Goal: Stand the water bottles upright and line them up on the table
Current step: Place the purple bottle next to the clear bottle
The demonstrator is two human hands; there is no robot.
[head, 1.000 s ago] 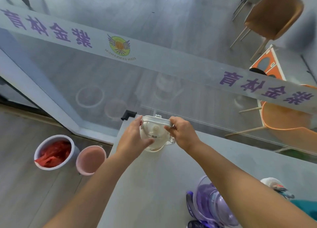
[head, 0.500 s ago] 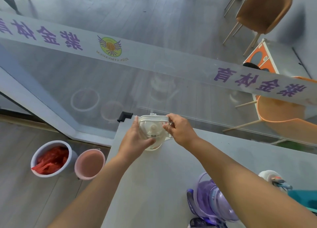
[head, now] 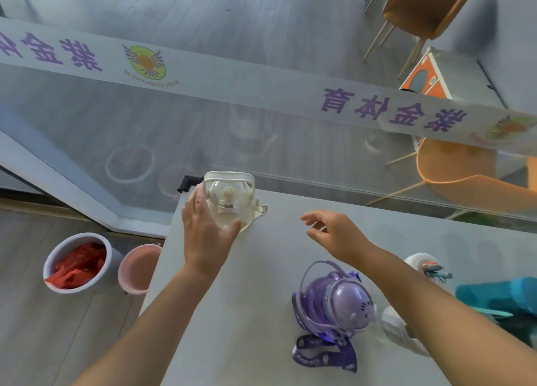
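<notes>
1. Where the left hand [head: 207, 234] wrapped the white bottle [head: 229, 202], upright at the far left corner of the bench [head: 247, 313], its palm hid much of the bottle's body.
2. The right hand [head: 334, 234] hovered open, fingers loose, apart from that bottle.
3. Whether the nearer purple bottle [head: 337, 301] stood or lay was unclear.
4. The right forearm covered part of a white-capped bottle [head: 415, 265]; a teal bottle [head: 491, 295] was cut off at the edge.

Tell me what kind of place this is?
Probably a sports club's lounge. A glass wall carries a band with a logo and purple characters for "sports", chairs stand beyond it, and a white bottle and purple bottle sit on the table.
</notes>
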